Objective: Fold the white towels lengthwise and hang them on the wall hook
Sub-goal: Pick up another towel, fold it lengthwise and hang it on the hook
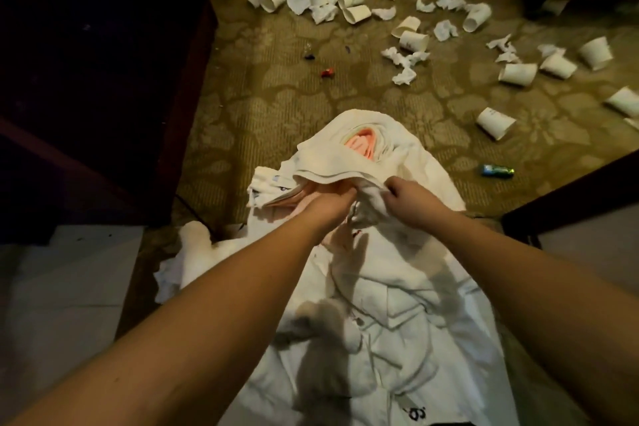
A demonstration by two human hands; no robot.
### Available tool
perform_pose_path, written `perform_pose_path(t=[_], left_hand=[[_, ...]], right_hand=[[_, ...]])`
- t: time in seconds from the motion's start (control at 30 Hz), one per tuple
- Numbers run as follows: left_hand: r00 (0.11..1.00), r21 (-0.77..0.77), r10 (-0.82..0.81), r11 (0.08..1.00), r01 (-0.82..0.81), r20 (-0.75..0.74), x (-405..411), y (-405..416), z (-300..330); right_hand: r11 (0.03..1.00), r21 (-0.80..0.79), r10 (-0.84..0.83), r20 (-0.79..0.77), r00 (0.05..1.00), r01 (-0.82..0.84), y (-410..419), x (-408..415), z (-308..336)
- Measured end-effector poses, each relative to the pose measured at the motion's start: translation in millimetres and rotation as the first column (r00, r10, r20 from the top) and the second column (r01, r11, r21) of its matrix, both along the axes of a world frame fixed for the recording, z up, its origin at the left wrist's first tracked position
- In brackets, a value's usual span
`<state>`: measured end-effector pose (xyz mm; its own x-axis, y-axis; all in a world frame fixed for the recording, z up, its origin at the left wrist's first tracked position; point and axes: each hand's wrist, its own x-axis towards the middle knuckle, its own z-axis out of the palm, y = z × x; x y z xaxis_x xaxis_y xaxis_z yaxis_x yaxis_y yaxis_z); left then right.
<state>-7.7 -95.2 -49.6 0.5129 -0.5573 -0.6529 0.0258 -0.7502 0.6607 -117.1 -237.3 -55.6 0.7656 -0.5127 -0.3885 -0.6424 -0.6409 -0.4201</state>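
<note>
Still at the sorting-out step: both the left hand and right hand pinch a white towel lifted off the laundry heap (pink cloth tangled in it), which next needs pulling free and straightening.

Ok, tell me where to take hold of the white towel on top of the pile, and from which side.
Take the white towel by its near hem, coming from the person's own side. That edge lies loose and lifted over the pink cloth, and the right hand already pinches it; the left hand is beside it in the folds. The far end is bunched into the pile, probably harder to free.
</note>
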Motion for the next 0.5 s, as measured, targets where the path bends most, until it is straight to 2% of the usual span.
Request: perform_pose_path(t=[0.03, 0.1, 0.17, 0.27, 0.37, 0.5], left_hand=[[0.98, 0.0, 0.141, 0.99, -0.143, -0.139, -6.8, -1.4, 5.2], [0.877, 0.041, 0.329, 0.941, -0.337, -0.351, -19.9, -1.6, 31.2], [0.805, 0.055, 0.414, 0.899, -0.434, -0.424, -28.1, 3.1, 54.4], [0.749, 0.091, 0.496, 0.854, -0.513, -0.438, -39.5, 26.1, 95.7], [0.699, 0.08, 0.561, 0.802, -0.592, -0.443, -53.1, 57.7, 131.5], [0.514, 0.1, 0.636, 0.678, -0.728, -0.576, -69.3, 103.9, 199.5]], right_hand=[[0.998, 0.066, 0.013, 0.029, 0.999, -0.015, 11.9, 0.4, 15.3], [0.982, 0.182, 0.03, 0.071, 0.997, -0.042, 34.2, -0.9, 46.7], [0.955, 0.296, -0.003, 0.083, 0.997, -0.022, 52.0, -7.3, 73.2], [0.877, 0.47, -0.136, 0.047, 0.99, 0.098, 73.6, -28.3, 109.8], [0.908, 0.417, -0.053, 0.055, 0.997, 0.025, 100.4, -52.2, 143.2], [0.958, 0.277, 0.081, -0.005, 0.997, -0.077, 135.7, -87.0, 192.8]])
